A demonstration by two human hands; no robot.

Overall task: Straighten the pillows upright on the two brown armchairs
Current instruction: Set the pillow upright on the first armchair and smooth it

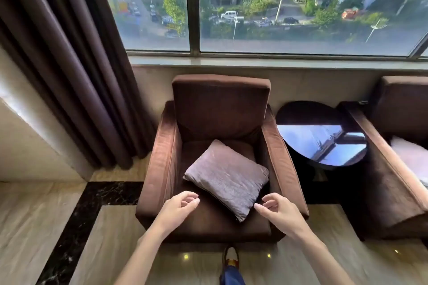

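A: Lying flat and skewed on the near brown armchair (222, 122) seat: mauve pillow (228, 178); not upright.
B: Hands?
A: Left hand (179, 207) and right hand (276, 209) loosely curled, empty; flanking the pillow's front corner.

I see only part of the second brown velvet armchair (391, 183); the right edge cuts it off, along with its pale pillow (414, 159). The mauve satin pillow (228, 177) hides part of the seat beneath it
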